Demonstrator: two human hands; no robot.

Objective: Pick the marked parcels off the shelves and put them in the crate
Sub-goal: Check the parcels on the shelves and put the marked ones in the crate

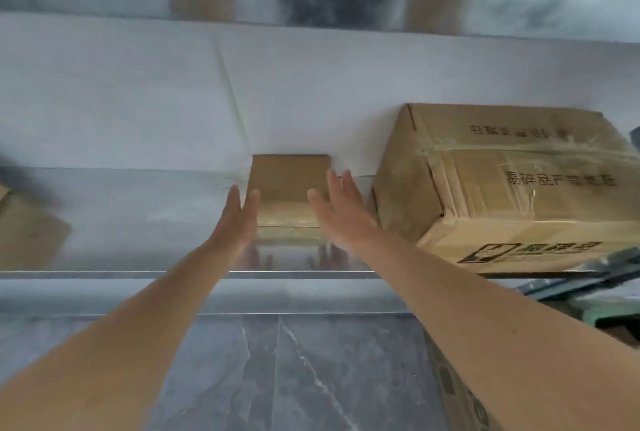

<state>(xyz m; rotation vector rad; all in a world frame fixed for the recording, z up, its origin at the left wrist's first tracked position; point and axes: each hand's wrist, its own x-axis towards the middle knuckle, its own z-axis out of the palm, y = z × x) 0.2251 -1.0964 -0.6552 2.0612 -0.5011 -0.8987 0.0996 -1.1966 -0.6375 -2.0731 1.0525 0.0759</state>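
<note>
A small brown cardboard parcel point(289, 188) stands on the shiny metal shelf point(138, 222), its back against the white wall. My left hand point(239, 219) is at the parcel's left side with fingers straight. My right hand point(337, 208) is at its right side, fingers straight and spread. Both hands flank the parcel; I cannot tell whether they touch it. No mark shows on the parcel from here.
A large taped cardboard box point(502, 181) with black printing sits on the shelf just right of my right hand. Another cardboard parcel point(27, 226) shows at the left edge. Below the shelf lie grey marble floor tiles point(277, 378) and a printed carton point(457, 392).
</note>
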